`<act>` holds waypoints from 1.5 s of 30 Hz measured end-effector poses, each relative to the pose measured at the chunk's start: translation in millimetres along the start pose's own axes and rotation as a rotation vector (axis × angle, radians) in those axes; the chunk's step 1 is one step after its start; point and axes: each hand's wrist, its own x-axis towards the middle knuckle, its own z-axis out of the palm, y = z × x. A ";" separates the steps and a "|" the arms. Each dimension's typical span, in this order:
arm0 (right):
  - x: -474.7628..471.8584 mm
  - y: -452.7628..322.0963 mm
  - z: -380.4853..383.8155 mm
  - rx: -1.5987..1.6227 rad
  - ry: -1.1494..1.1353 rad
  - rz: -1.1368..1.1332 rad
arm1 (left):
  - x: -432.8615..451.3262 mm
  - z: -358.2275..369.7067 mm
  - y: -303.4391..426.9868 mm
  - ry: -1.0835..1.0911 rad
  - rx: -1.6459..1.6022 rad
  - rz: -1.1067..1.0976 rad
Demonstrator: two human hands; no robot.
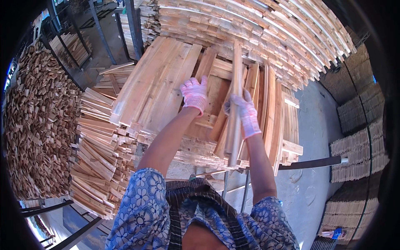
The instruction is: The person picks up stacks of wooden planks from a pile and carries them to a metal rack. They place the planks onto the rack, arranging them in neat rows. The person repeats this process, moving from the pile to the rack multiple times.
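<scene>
Both my hands wear pinkish knitted gloves. My left hand (pixel 194 93) rests with spread fingers on the lower part of a short-looking wooden board (pixel 206 64), beside several wide boards (pixel 156 81) laid side by side. My right hand (pixel 243 109) grips a narrow wooden plank (pixel 237 68), raised and blurred, with its long side running away from me. To the right of that hand, several loose boards (pixel 269 106) lean or lie at slight angles on the stack. Between my hands, lower crosswise and lengthwise boards (pixel 215 93) show through a gap. The underside of the held plank is hidden.
A tall stack of planks (pixel 256 28) stands beyond the work pile. At left are loose wood pieces (pixel 97 156) and a large heap of board ends (pixel 40 125). A dark metal bar (pixel 309 163) juts out at right. Strapped bundles (pixel 350 156) stand farther right.
</scene>
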 end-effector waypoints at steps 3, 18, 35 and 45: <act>32.2 28.4 33.2 -0.387 0.090 -0.001 | 13.6 -7.4 -29.0 -0.041 -0.116 -0.063; 43.9 88.8 116.0 -1.288 0.201 -0.034 | -0.9 -36.7 -153.3 0.048 0.052 0.138; -5.9 -34.3 -203.3 -1.588 0.826 0.214 | -7.1 -27.4 -13.3 -0.155 -0.522 0.132; -6.1 0.4 -236.3 -1.275 0.485 0.295 | 32.4 78.6 58.0 -0.635 -1.065 -0.078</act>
